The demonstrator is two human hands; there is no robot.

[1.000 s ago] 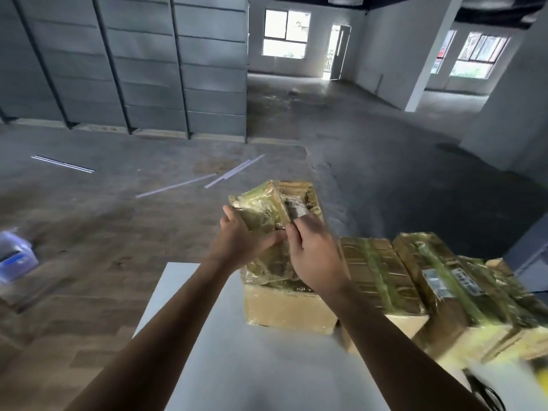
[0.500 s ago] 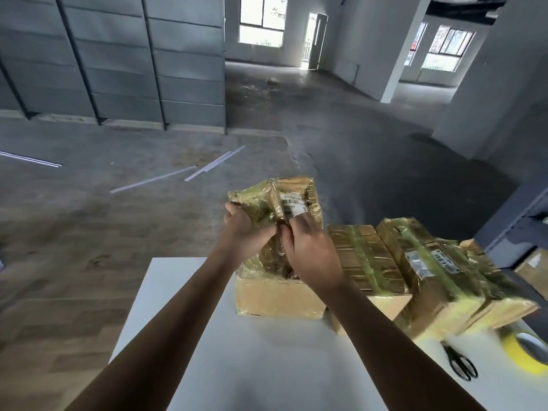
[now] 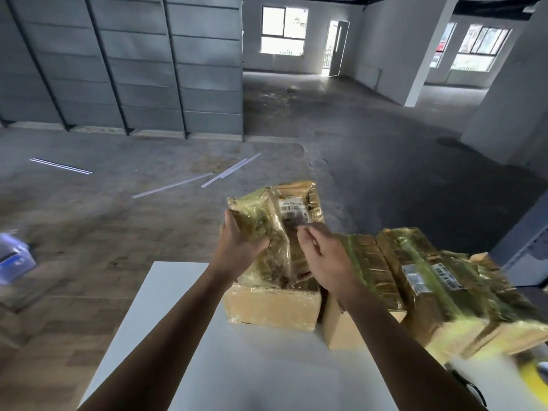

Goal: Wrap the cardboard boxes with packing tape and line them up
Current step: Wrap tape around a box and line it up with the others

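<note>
A cardboard box [image 3: 292, 209] covered in shiny yellowish packing tape, with a white label on top, stands at the far edge of the white table [image 3: 237, 366]. Its near face [image 3: 271, 307] is bare cardboard. My left hand [image 3: 237, 247] grips the box's crumpled, taped left corner. My right hand [image 3: 324, 256] hovers just over the box's right part with its fingers loosely curled, and I see nothing between them. To the right, two more taped boxes [image 3: 370, 271] [image 3: 430, 280] stand side by side in a row, with further ones blurred behind them.
A blurred yellow tape roll [image 3: 533, 378] and dark scissor handles [image 3: 471, 390] lie at the table's bottom right corner. On the floor are a blue-and-white container [image 3: 14, 256] at the left and several white strips [image 3: 172, 185] beyond the table.
My right hand has lifted off the box top and drawn back to the right, its fingers curling. My left hand keeps its grip on the left corner. The camera view has shifted.
</note>
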